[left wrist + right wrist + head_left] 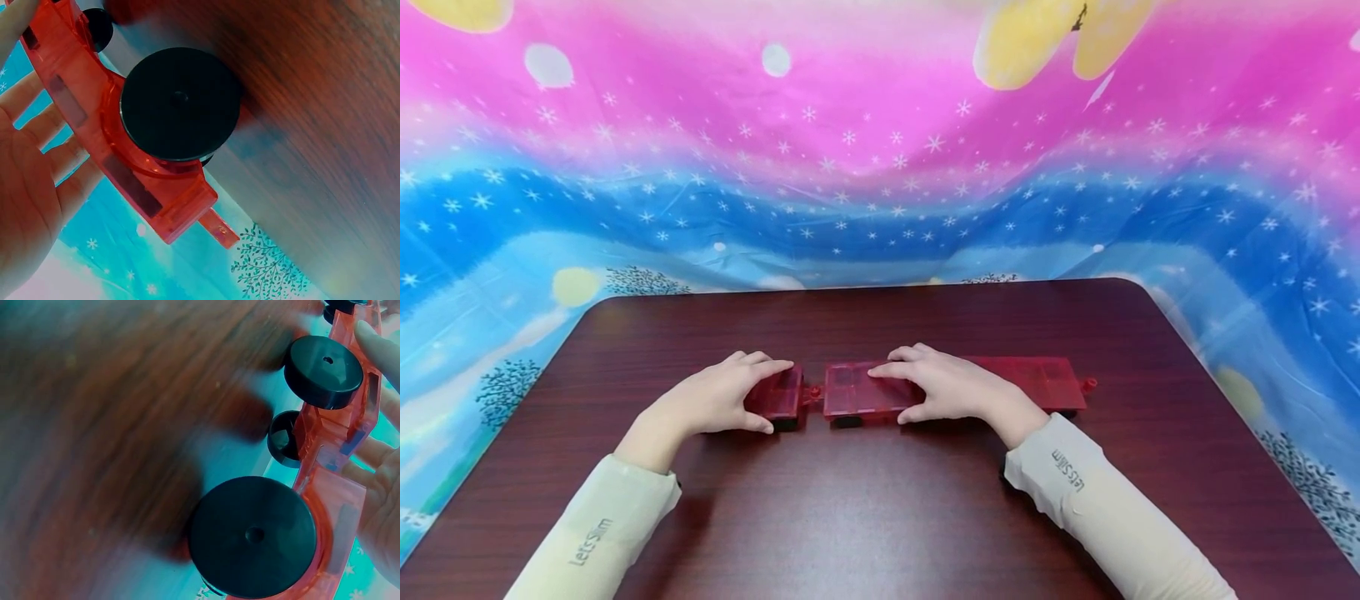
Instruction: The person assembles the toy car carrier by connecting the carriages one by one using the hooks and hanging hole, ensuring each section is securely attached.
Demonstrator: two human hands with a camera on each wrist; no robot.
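Three see-through red toy car bases with black wheels stand in a row on the table. At the left, my left hand (718,396) grips the first car base (786,393), thumb on the near side, fingers over the far side. A small red hitch (812,394) lies between it and the middle car base (850,390), which my right hand (947,387) holds likewise. The third car base (1051,383) sits beyond the right hand, partly hidden by it. Close up, a black wheel (181,106) shows in the left wrist view, and another wheel (253,537) in the right wrist view.
The dark wood-grain table (865,517) has a rounded far edge. Behind it and along its sides hangs a pink and blue cloth (880,167) with snowflakes. Both forearms, in pale sleeves (598,525), reach in over the near part of the table.
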